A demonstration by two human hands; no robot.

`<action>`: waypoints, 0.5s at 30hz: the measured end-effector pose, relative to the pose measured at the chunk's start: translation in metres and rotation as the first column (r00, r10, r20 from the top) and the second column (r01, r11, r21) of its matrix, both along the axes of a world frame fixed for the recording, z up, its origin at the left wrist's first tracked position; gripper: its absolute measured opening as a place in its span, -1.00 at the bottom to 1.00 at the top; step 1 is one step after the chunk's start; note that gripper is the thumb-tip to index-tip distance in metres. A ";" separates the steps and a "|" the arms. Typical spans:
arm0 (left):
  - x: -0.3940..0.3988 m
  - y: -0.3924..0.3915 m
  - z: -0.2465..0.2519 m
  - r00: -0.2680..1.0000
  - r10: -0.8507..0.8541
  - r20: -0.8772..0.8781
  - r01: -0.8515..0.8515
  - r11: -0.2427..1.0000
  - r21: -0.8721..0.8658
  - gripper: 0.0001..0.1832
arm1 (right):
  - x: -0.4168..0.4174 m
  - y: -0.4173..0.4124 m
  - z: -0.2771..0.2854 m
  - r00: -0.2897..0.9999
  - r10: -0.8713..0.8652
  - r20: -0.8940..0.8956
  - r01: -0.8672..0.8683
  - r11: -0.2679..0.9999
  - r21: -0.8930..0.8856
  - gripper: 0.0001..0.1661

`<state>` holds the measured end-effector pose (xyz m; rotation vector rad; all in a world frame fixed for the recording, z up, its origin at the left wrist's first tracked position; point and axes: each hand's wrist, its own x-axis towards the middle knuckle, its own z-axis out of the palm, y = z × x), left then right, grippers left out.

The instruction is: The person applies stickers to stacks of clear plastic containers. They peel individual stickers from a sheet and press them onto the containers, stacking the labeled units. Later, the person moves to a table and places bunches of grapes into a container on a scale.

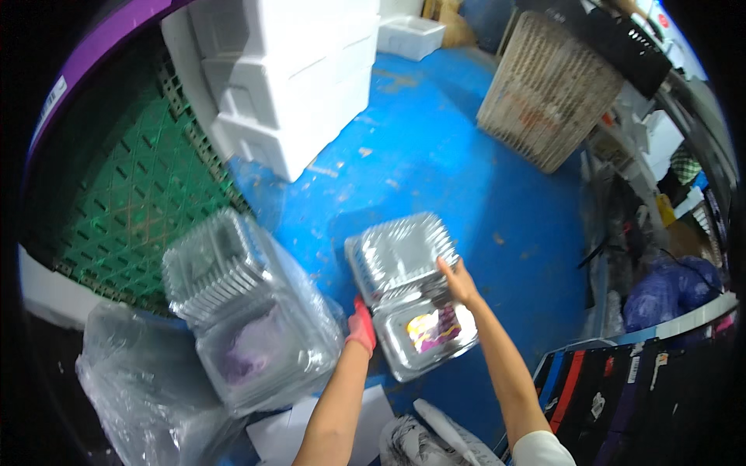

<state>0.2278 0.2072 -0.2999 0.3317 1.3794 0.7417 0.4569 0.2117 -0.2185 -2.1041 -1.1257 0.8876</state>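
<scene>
Between my two hands is an open clear plastic clamshell container (405, 256), possibly several nested together. A printed yellow and purple piece (434, 330) shows in its lower half. My left hand (361, 327), in a pinkish-red glove, grips the left side near the hinge. At the right side, my bare right hand (459, 282) has its thumb over the ridged edge. Left of my hands stands a tall stack of open clear clamshells (218, 271), partly wrapped in clear plastic film. Something pale purple shows through its lower half.
White foam boxes (326, 87) are stacked ahead, beside a green plastic pallet (134, 192). A dirty beige slatted crate (548, 87) stands ahead right. Clear plastic bagging (151, 384) lies lower left. Black crates (647, 396) and purple bags (670, 291) line the right. The floor (396, 157) is blue.
</scene>
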 end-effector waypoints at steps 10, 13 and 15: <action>0.001 -0.008 0.031 0.730 0.110 0.674 -0.083 0.994 -0.072 -0.37 | -0.021 -0.070 0.065 0.988 -0.111 -0.104 0.124 0.984 0.125 -0.15; -0.007 -0.024 0.084 0.604 0.104 0.790 -0.091 0.994 -0.062 -0.43 | -0.037 -0.106 0.107 0.961 -0.122 -0.247 0.175 0.962 0.208 -0.22; -0.014 -0.025 0.063 0.672 0.088 0.735 -0.232 0.968 0.096 -0.51 | -0.046 -0.132 0.142 0.997 -0.027 -0.074 0.050 0.940 0.338 -0.28</action>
